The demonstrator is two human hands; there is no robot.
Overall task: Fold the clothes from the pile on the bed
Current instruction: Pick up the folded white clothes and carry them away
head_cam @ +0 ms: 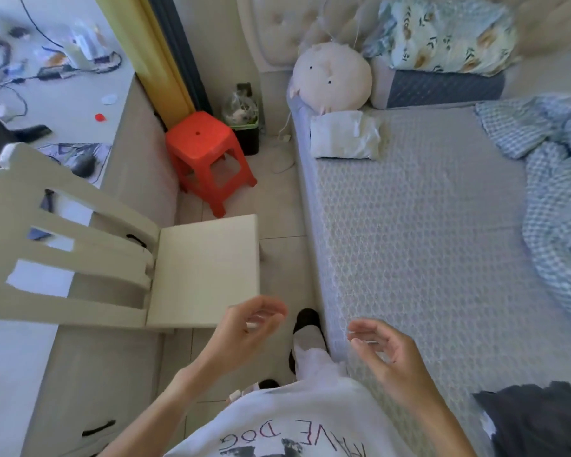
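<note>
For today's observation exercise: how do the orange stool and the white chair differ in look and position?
The orange stool is bright plastic with no back; the white chair is cream with a slatted backrest. The stool stands farther off, near the bin by the headboard; the chair sits close to the person's left hand. The stool's seat has a small centre hole; the chair's seat is plain. Both stand on the tiled floor beside the bed, seats bare.

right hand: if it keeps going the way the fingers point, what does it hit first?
The right hand is empty, its fingers pointing left toward the left hand. That hand looks first in line across the gap; only the floor and a foot lie below. Depth is unclear from one view.
</note>
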